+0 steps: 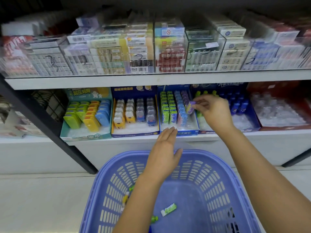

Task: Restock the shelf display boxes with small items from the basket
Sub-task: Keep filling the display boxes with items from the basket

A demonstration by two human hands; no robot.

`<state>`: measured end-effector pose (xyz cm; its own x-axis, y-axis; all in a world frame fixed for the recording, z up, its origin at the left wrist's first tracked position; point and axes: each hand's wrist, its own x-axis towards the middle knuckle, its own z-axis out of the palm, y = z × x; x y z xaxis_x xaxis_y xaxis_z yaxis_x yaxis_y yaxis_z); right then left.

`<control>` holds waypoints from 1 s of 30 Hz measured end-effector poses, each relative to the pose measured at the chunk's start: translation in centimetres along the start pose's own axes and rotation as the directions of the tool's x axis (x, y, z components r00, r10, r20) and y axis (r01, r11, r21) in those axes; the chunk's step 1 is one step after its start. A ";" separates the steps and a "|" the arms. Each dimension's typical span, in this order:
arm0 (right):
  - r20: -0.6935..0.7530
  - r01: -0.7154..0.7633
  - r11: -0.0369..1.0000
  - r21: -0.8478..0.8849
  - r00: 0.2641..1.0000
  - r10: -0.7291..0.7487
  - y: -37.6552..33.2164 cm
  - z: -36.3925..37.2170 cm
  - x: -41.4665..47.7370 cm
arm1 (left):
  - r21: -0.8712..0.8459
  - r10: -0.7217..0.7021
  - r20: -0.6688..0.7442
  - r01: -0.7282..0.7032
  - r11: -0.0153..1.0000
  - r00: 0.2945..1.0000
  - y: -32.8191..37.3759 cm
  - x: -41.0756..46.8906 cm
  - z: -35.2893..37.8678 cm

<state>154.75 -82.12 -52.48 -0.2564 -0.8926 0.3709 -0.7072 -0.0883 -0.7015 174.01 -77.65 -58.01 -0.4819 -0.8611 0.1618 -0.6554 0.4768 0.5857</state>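
Right grip (213, 111) on purple pack (191, 107), just above blue display box (187, 132)

One wide-angle camera, worn on the person's head, looks forward and down. The purple basket (210, 182) sits close beneath it, filling the lower middle of the view. Beyond the basket, near and facing the camera squarely, stands the shelving (151, 79), its two tiers spanning the full width. The basket's near side falls outside the frame.
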 end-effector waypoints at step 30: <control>0.825 0.064 0.954 -0.293 0.521 0.219 -2.1 6.5 -10.3 | 0.107 -0.422 0.301 0.409 0.906 0.855 -8.3 -5.6 1.7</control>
<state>163.18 -75.62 -58.73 0.2556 -0.8489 -0.4627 -0.8840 -0.0114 -0.4674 181.16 -76.53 -65.12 -0.3110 -0.8845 -0.3476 -0.8532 0.0987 0.5122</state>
